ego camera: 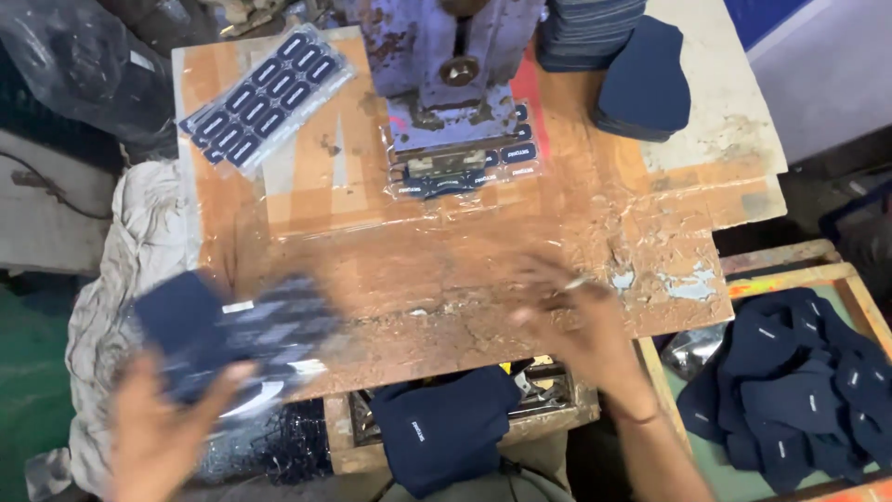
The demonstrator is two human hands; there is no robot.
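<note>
Here, line by line:

Done: a heap of navy pieces (799, 390), each with a small pale label, lies in the wooden tray (790, 270) at the right edge; I judge these finished.
Waiting: a stack of plain navy pieces (644, 84) sits at the table's far right corner, beside a taller dark stack (585, 33); these look unlabelled as far as I can tell.
In hand: one navy piece (446, 428) with a single small label hangs over the front edge of the table (446, 270), below and between the hands.
Label stock: a clear sheet of dark labels (269, 93) lies at the far left of the table; a second sheet (465, 167) sits under the foot of the blue press (446, 65).
Progress: well under way by my reading, with more left in the far stacks.
Left hand (163, 428): low at the near left, blurred by motion, fingers closed on a dark bundle (228, 330) of navy cloth and what seems a label sheet; its exact make-up is too smeared to tell.
Right hand (581, 325): over the near right of the table, blurred, palm down, fingers spread toward the press; it seems to hold nothing, though the blur leaves that unsure.
Left side: a pale cloth (130, 279) drapes off the table's left edge.
</note>
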